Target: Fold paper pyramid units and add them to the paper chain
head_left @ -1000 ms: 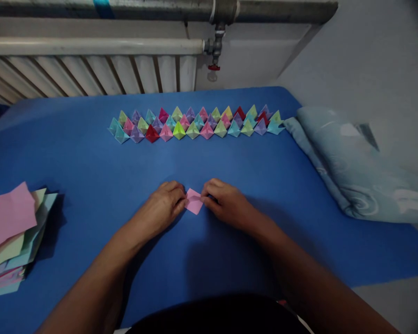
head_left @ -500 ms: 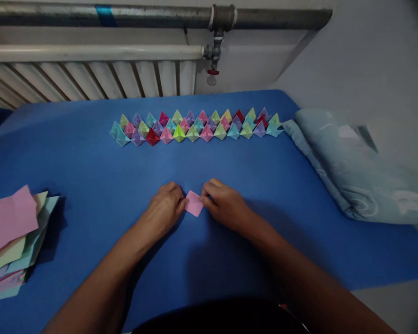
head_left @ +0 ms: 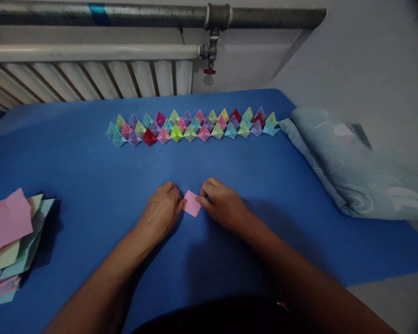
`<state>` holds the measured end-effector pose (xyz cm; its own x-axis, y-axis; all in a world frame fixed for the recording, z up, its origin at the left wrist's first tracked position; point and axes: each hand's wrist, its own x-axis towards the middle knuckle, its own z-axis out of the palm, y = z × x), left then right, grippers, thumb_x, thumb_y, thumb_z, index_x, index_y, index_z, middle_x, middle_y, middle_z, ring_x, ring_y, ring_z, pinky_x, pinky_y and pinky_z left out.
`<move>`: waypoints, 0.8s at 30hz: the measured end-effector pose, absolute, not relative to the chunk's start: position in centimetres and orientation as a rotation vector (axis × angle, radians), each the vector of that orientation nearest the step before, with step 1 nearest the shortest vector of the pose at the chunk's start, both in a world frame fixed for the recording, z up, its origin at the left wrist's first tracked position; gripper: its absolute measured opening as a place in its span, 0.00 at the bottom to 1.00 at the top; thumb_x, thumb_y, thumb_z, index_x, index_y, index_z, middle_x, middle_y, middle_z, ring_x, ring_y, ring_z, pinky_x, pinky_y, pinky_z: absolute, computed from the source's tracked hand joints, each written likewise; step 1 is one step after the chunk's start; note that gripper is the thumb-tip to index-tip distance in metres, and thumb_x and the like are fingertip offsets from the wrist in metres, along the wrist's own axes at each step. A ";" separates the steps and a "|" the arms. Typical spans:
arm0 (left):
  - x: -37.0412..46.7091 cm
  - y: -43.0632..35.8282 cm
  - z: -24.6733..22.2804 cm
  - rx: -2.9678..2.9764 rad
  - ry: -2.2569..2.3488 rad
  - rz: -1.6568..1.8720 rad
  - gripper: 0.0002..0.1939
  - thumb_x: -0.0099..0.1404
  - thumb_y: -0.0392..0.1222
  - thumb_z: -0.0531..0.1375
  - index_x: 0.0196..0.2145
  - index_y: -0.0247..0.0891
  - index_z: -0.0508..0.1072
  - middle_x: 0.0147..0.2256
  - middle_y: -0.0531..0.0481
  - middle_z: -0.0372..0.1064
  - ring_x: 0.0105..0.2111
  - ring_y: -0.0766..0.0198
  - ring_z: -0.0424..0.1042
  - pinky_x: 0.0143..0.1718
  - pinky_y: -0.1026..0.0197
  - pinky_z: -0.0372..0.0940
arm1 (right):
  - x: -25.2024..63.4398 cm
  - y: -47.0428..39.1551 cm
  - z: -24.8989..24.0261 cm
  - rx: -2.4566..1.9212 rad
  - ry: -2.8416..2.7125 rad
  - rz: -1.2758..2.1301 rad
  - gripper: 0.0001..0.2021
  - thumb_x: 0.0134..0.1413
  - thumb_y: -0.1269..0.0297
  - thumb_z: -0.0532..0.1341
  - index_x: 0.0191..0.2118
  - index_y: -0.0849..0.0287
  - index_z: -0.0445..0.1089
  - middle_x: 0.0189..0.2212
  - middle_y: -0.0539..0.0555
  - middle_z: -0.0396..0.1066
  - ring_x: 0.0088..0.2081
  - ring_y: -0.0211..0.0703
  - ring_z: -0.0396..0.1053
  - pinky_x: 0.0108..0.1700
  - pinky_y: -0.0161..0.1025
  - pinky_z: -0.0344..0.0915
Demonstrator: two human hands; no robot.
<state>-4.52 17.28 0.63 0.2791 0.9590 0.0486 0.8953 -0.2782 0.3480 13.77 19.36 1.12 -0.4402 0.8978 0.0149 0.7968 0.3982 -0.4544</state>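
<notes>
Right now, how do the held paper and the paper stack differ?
The held paper is smaller than the paper stack. The held paper shows one colour, the paper stack several. The left hand and right hand pinch the held paper, not the paper stack. Both show pink.

Beyond the left hand, a pale ribbed radiator is set before a back wall, and above it a grey metal pipe, banded with blue tape, is run. A red-handled valve is fitted beyond the right hand. To that hand's right, a plain side wall is seen. A wide blue surface is spread beneath both hands, and everything is dimly lit.
</notes>
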 end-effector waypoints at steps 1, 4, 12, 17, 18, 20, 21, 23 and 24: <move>-4.5 17.2 0.6 2.309 1.710 0.372 0.08 0.65 0.38 0.55 0.29 0.36 0.70 0.33 0.48 0.66 0.33 0.61 0.67 0.36 0.58 0.66 | 13.8 19.4 1.1 -1.487 -2.409 0.537 0.06 0.57 0.68 0.59 0.29 0.59 0.66 0.33 0.52 0.67 0.35 0.40 0.63 0.38 0.37 0.55; -4.2 17.1 0.4 2.405 1.678 0.430 0.08 0.67 0.36 0.54 0.37 0.36 0.74 0.37 0.45 0.68 0.37 0.59 0.67 0.38 0.56 0.65 | 14.2 19.6 0.8 -1.484 -2.425 0.470 0.08 0.58 0.64 0.60 0.28 0.59 0.66 0.33 0.53 0.68 0.36 0.42 0.61 0.39 0.39 0.52; -2.7 15.1 -0.4 2.752 1.535 0.405 0.18 0.70 0.32 0.47 0.49 0.34 0.72 0.47 0.39 0.72 0.44 0.53 0.68 0.42 0.51 0.62 | 14.8 20.2 0.2 -1.471 -2.372 0.460 0.12 0.59 0.56 0.59 0.28 0.58 0.66 0.35 0.51 0.69 0.39 0.43 0.60 0.39 0.41 0.45; -3.1 13.1 -0.9 2.806 1.619 0.279 0.24 0.66 0.26 0.44 0.55 0.30 0.68 0.54 0.38 0.69 0.51 0.49 0.67 0.48 0.47 0.59 | 15.4 20.3 0.2 -1.429 -2.398 0.511 0.11 0.58 0.56 0.60 0.30 0.57 0.67 0.38 0.50 0.69 0.41 0.43 0.60 0.40 0.41 0.44; -3.3 12.7 -1.0 2.806 1.630 0.276 0.24 0.66 0.26 0.44 0.55 0.30 0.68 0.54 0.38 0.68 0.51 0.49 0.67 0.49 0.46 0.59 | 15.5 20.4 0.2 -1.428 -2.404 0.528 0.11 0.57 0.55 0.61 0.30 0.57 0.67 0.38 0.50 0.69 0.41 0.44 0.60 0.40 0.41 0.44; -3.8 11.9 -1.1 2.793 1.653 0.287 0.24 0.65 0.26 0.44 0.55 0.29 0.68 0.54 0.37 0.68 0.51 0.47 0.67 0.49 0.45 0.58 | 15.8 20.5 0.3 -1.423 -2.418 0.559 0.11 0.57 0.56 0.61 0.31 0.57 0.67 0.39 0.50 0.69 0.41 0.44 0.60 0.40 0.41 0.45; -4.0 11.5 -1.1 2.787 1.664 0.294 0.25 0.65 0.26 0.44 0.55 0.28 0.68 0.54 0.36 0.69 0.51 0.46 0.67 0.49 0.44 0.58 | 15.9 20.5 0.4 -1.417 -2.426 0.573 0.11 0.57 0.56 0.61 0.31 0.57 0.67 0.39 0.50 0.69 0.41 0.44 0.60 0.40 0.41 0.45; -4.1 11.1 -0.8 2.772 1.693 0.285 0.24 0.65 0.26 0.44 0.54 0.27 0.69 0.53 0.35 0.69 0.50 0.45 0.67 0.48 0.43 0.58 | 16.0 20.7 0.5 -1.406 -2.444 0.606 0.10 0.57 0.56 0.61 0.31 0.57 0.67 0.38 0.50 0.69 0.41 0.44 0.59 0.40 0.41 0.45; -4.0 11.2 -0.5 2.756 1.713 0.266 0.24 0.64 0.26 0.44 0.53 0.27 0.70 0.53 0.34 0.69 0.49 0.45 0.68 0.48 0.42 0.58 | 16.0 20.7 0.6 -1.407 -2.447 0.620 0.10 0.56 0.56 0.61 0.31 0.57 0.68 0.38 0.50 0.69 0.41 0.44 0.59 0.40 0.41 0.45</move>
